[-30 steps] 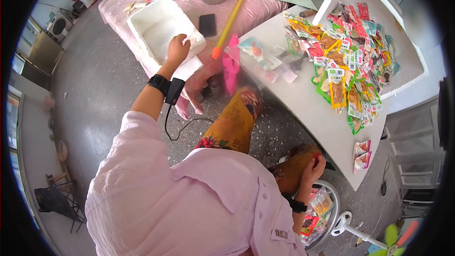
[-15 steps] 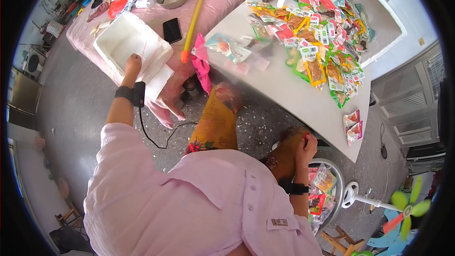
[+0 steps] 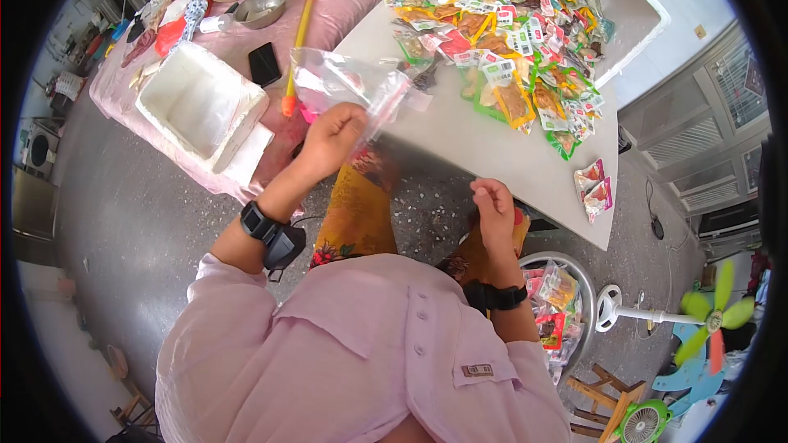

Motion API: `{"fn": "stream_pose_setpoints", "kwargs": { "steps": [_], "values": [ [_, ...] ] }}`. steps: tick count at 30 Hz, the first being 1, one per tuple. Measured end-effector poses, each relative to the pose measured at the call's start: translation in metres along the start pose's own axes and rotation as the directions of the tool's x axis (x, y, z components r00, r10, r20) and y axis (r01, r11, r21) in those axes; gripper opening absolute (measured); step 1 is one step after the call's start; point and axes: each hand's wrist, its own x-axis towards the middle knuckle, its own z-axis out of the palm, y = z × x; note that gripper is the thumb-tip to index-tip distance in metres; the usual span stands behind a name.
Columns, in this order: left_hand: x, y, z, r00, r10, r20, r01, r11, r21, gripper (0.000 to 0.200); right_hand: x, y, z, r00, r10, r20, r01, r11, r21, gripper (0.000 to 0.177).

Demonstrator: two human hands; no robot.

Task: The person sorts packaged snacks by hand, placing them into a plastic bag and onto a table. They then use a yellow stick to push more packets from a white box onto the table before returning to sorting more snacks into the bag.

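My left hand (image 3: pixel 332 139) is closed on a clear plastic zip bag (image 3: pixel 332 74), held up over the left corner of the white table (image 3: pixel 460 143). A reddish strip runs along the bag's edge by my fingers. The bag looks flat, and the tabletop partly shows through it. My right hand (image 3: pixel 495 215) hovers above my right knee, just off the table's near edge, with loosely curved fingers and nothing visible in it. Beyond it, small food packets (image 3: pixel 513 102) lie heaped on the table, spilling from a white foam box (image 3: pixel 657 20) tipped on its side.
Another white foam box (image 3: pixel 148 107) stands on the pink-covered bed (image 3: pixel 107 98), near a black phone (image 3: pixel 263 64), a yellow stick (image 3: pixel 302 29) and a metal bowl (image 3: pixel 263 8). A metal basin (image 3: pixel 588 299) of packets is beside my right leg, near a fan (image 3: pixel 714 320).
My left hand has come right from the foam box on the bed and now grips the clear zip bag. My right hand has lifted forward from beside my knee.
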Motion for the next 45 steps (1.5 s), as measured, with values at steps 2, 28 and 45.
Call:
{"fn": "stream_pose_setpoints", "kwargs": {
  "steps": [2, 28, 45],
  "values": [
    [-0.007, 0.001, 0.041, 0.971, -0.184, 0.155, 0.187, 0.982, -0.007, 0.012, 0.005, -0.021, 0.025, 0.988, 0.098, 0.115, -0.121, 0.97, 0.213, 0.02],
    [-0.018, -0.034, 0.124, 0.945, -0.067, 0.321, 0.125, 0.979, -0.164, 0.012, 0.006, -0.014, 0.019, 0.978, 0.181, 0.105, -0.207, 0.763, 0.612, 0.007],
    [-0.033, -0.019, 0.127, 0.951, 0.112, 0.288, -0.176, 0.962, 0.207, 0.008, -0.004, -0.021, 0.028, 0.975, 0.212, 0.073, -0.223, 0.946, 0.234, 0.016]
  ]
}}
